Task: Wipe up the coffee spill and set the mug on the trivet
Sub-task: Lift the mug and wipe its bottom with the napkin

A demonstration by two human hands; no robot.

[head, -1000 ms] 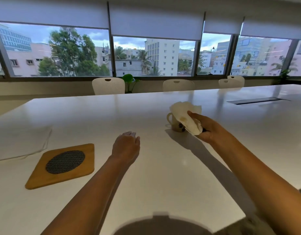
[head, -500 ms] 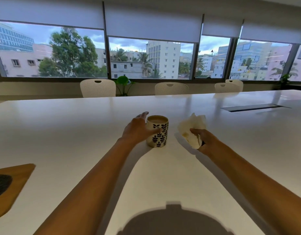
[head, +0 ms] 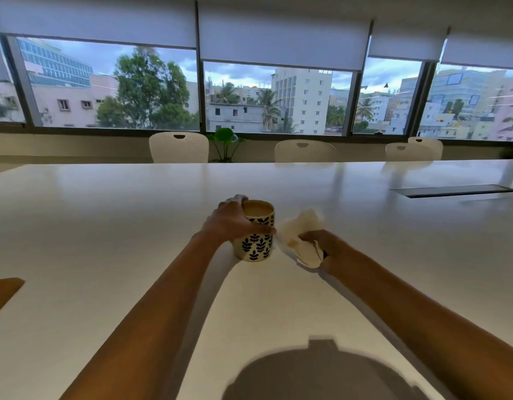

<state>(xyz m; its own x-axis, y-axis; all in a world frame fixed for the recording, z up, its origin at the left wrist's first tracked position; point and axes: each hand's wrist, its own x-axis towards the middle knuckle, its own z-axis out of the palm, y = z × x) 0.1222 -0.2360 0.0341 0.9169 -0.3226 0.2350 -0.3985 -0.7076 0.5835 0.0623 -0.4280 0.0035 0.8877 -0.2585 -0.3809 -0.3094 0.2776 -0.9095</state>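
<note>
A cream mug [head: 256,243] with dark blue leaf prints stands on the white table [head: 105,226], with coffee inside. My left hand [head: 230,220] is wrapped around its left side, thumb across the front. Just right of the mug, my right hand [head: 326,245] clutches a crumpled, coffee-stained paper napkin [head: 300,236] resting on the table. Only a corner of the wooden trivet [head: 2,293] shows at the left edge of the view.
White chairs [head: 178,147] line the table's far side below the windows, with a small green plant [head: 225,140] between them. A dark cable slot [head: 454,191] is set into the table at the far right.
My left hand reached from the table to the mug and closed around it. My right hand with the napkin moved from over the mug down to its right. The view turned right.
</note>
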